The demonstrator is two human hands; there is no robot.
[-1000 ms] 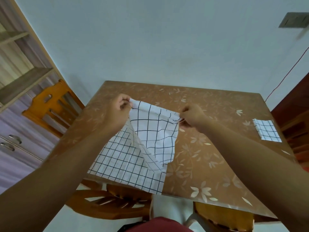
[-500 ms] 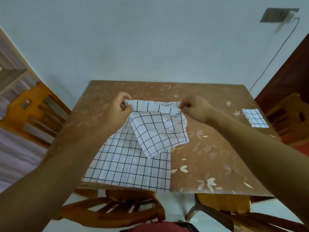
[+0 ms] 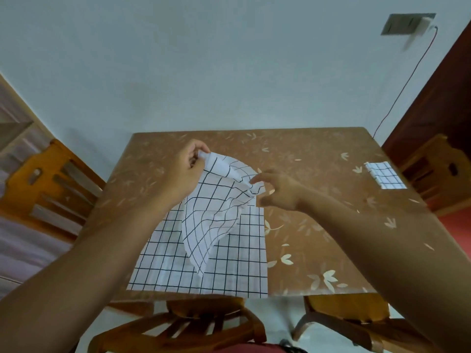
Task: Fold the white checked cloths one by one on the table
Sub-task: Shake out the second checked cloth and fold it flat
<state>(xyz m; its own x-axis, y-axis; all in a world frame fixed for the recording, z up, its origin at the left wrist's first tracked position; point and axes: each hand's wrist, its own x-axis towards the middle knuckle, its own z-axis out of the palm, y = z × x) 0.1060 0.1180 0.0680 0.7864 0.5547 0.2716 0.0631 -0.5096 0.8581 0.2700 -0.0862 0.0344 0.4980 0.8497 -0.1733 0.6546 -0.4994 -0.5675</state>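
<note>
One folded cloth (image 3: 386, 175) lies at the right of the frame on the bench (image 3: 305, 225), while at centre the left hand (image 3: 183, 171) pinches a corner of a raised cloth (image 3: 216, 212) above a flat cloth (image 3: 204, 271) and the right hand (image 3: 280, 192) keeps its fingers (image 3: 265, 176) loosely spread beside the hanging edge, so most folding seems left.

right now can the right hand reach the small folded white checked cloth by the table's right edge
Probably yes: the right hand looks open, and only bare brown table lies between it and the folded checked cloth.
</note>
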